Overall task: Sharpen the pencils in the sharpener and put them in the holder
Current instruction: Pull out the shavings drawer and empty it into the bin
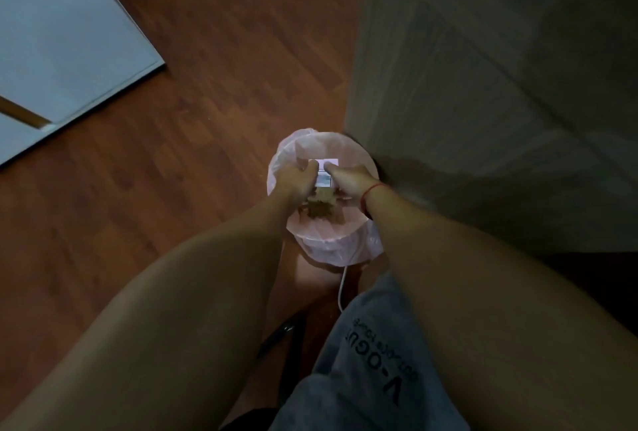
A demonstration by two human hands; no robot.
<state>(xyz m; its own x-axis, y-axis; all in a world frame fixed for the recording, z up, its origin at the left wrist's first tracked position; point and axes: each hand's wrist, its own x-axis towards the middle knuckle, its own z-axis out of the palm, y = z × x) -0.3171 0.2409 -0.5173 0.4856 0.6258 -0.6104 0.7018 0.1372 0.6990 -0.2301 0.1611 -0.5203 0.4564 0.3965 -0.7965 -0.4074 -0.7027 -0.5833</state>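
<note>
Both my hands reach down over a small waste bin (345, 244) lined with a pale pink bag. Between them I hold a small clear box, the sharpener's shavings tray (324, 173), above the bin's opening. My left hand (297, 180) grips its left side and my right hand (345, 182) grips its right side, thumbs on top. Brown pencil shavings (319, 209) lie in the bag right below the tray. No pencils, sharpener body or holder are in view.
The bin stands on a reddish wooden floor (207, 120). A pale cabinet side (466, 102) rises close on the right. A light grey panel (62, 44) lies at the upper left. A thin white cord (341, 287) hangs below the bin, above my grey shorts (373, 361).
</note>
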